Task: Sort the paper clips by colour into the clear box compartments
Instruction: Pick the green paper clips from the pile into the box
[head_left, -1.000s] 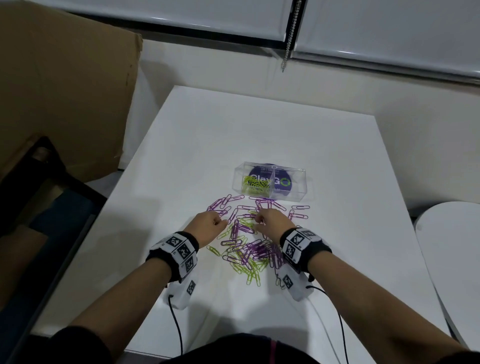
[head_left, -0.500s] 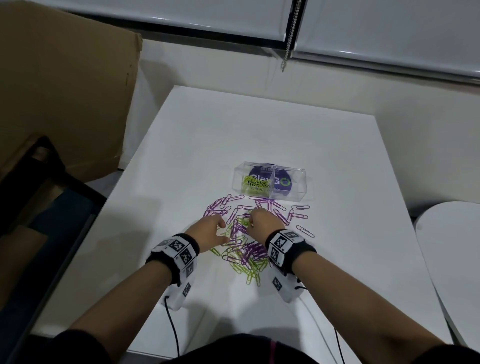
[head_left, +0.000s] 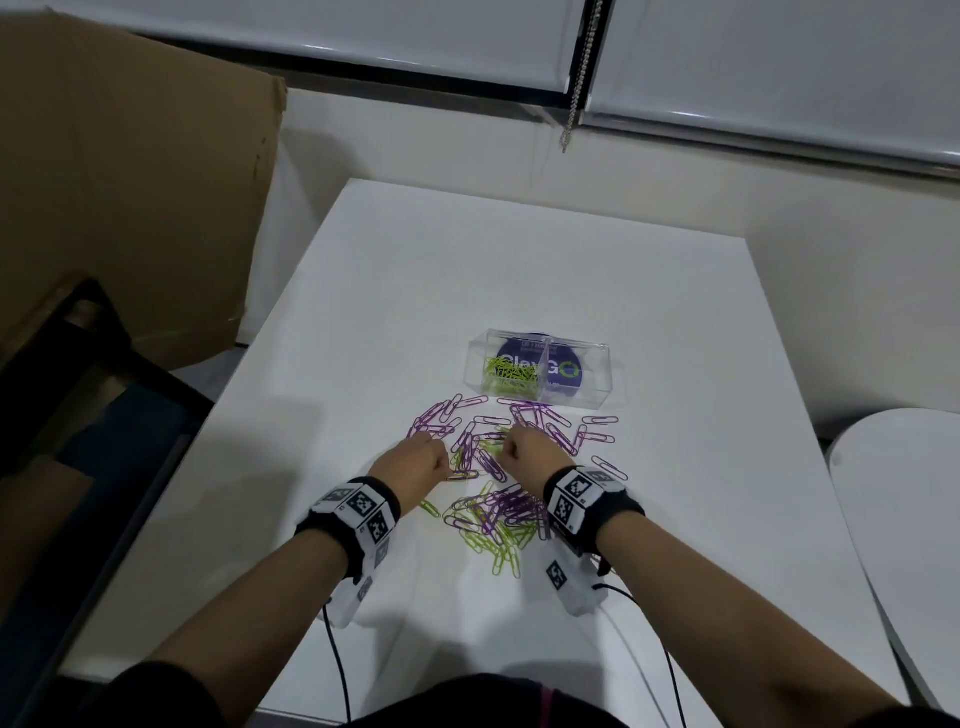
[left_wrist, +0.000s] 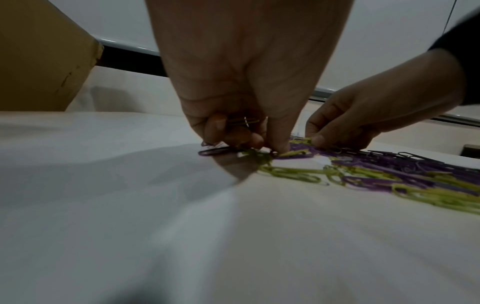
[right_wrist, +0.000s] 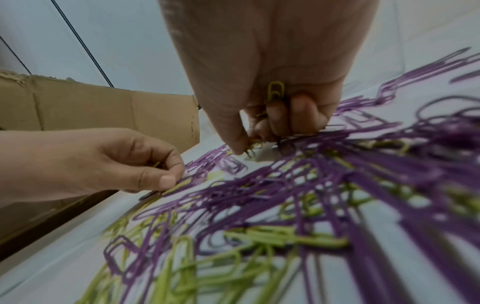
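Across the frame's middle we see the table (head_left: 519, 270), then at centre the box (head_left: 582, 395) with green clips in its left compartment, below it the clips (head_left: 498, 514), where our left hand (head_left: 415, 465) and right hand (head_left: 535, 452) each pinch green ones.

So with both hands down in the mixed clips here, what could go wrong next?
1. The right hand holds green clips while pinching into a pile where purple clips overlap green; a purple one could hook on and come along.
2. The left hand also holds clips while pinching for more; one could slip out.
3. The clear box has a low divider; green clips dropped carelessly could spill into the right compartment.
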